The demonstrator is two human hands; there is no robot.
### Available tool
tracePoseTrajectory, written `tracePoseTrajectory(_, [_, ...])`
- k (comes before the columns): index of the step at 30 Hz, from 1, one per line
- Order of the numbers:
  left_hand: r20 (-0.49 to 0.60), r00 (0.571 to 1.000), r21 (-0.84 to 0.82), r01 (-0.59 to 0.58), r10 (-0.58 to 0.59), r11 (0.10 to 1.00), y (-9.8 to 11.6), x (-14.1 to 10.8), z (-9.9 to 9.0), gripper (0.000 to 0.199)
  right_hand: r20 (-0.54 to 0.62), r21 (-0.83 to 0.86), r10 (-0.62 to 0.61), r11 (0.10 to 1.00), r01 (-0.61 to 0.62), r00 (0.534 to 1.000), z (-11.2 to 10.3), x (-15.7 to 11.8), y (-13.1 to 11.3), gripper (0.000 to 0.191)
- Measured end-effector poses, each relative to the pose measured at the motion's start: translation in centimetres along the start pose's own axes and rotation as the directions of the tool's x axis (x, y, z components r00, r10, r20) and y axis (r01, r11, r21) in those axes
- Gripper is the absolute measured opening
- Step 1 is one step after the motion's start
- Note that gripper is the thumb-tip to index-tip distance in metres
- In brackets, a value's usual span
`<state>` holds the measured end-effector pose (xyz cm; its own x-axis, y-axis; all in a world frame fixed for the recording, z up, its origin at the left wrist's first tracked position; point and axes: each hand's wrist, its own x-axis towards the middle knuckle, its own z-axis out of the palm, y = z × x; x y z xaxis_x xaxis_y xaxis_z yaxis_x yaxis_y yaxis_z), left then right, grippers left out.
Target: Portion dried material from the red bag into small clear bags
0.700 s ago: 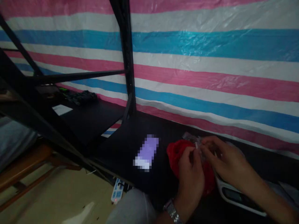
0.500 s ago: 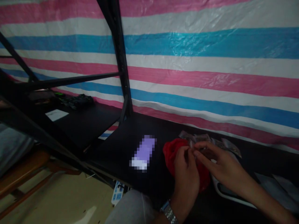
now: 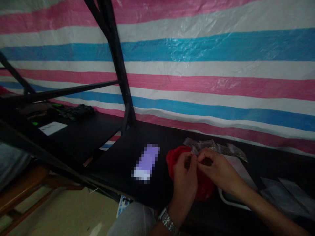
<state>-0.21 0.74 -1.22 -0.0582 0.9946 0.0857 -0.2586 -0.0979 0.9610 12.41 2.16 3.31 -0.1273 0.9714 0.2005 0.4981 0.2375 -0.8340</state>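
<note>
Item 1. Clear packet (image 3: 195,149), small, mostly hidden by the fingers; held above the worktop (image 3: 157,131), over the red bag. Left hand (image 3: 185,180), watch (image 3: 169,221) at the wrist: thumb and forefinger pinched together, apparently on the packet's near edge. Right hand (image 3: 219,168): thumb and fingertip meeting just beside, seemingly on the same plastic; the exact contact is too dim to make out.

Handling, by judgement: light, limp, thin-walled, rather slippery; likely to crease or slide under a loose grip. Best taken by the two top corners, fingertips only, body left hanging free. Contents, if any, cannot be told from where I stand.

Item 2. Red bag (image 3: 205,188), soft and crumpled, beneath both hands, showing at 9 o'clock and 6 o'clock of them. Would sag and fold if lifted; gather it by the rim.

Item 3. Filled packets (image 3: 236,152), in a row, 12 to 2 o'clock of the fingers.

Item 4. Scale (image 3: 243,171), pale-rimmed, flat, at 4 o'clock, partly under the right forearm.

Item 5. Flat clear bags (image 3: 283,195), farther out at 4 o'clock.
</note>
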Motion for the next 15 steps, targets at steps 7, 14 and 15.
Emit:
tracePoseTrajectory(7, [0.097,0.994,0.032,0.039,-0.042,0.999,1.2,0.6,-0.7,0.024,0.181,0.329,0.194,0.912,-0.245,0.964,-1.2,-1.4,-0.1,0.033])
tracePoseTrajectory(14, [0.217,0.97,0.45,-0.201,0.112,0.87,1.6,0.0,-1.4,0.015,-0.021,0.187,0.181,0.967,-0.174,0.983,-0.8,-1.9,-0.2,0.027])
tracePoseTrajectory(15, [0.23,0.964,0.516,-0.238,0.134,0.823,1.7,0.0,-1.5,0.015,-0.074,0.132,0.154,0.981,-0.143,0.985,-0.8,-1.8,-0.2,0.026])
